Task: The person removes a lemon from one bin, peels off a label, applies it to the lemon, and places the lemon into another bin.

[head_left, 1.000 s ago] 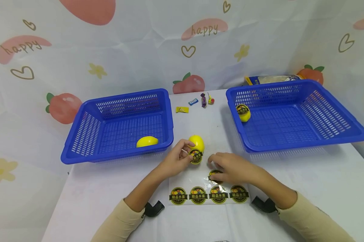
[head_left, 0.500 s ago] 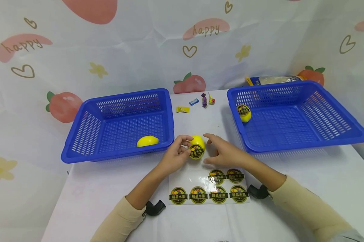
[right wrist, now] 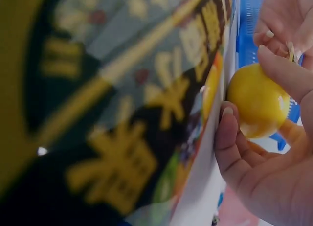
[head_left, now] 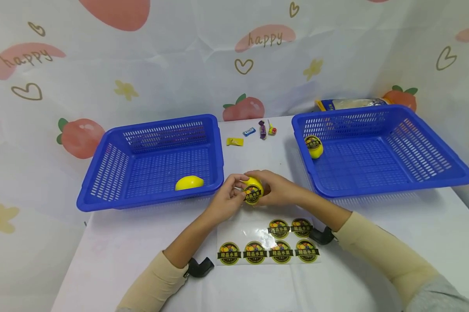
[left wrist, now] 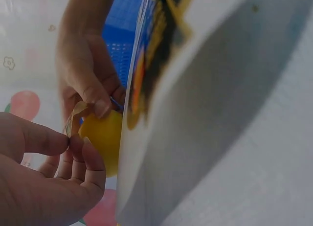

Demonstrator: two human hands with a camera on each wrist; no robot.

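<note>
Near the middle of the table my left hand pinches a round black-and-gold fruit sticker between thumb and forefinger. The sticker stands in front of a yellow lemon; in the left wrist view its curled edge is close beside the fruit, and I cannot tell whether it touches. My right hand grips the lemon from the right side, its fingers curled round it, as the right wrist view shows on the lemon. Just below both hands lies a sticker sheet with several stickers on it.
A blue basket at left holds another lemon. The blue basket at right holds a stickered lemon. Several wrapped sweets, including a yellow one, lie between the baskets. A plastic packet lies behind the right basket.
My right hand has moved from over the sticker sheet up to the lemon and now grips it. My left hand still holds the sticker, slightly higher than before.
</note>
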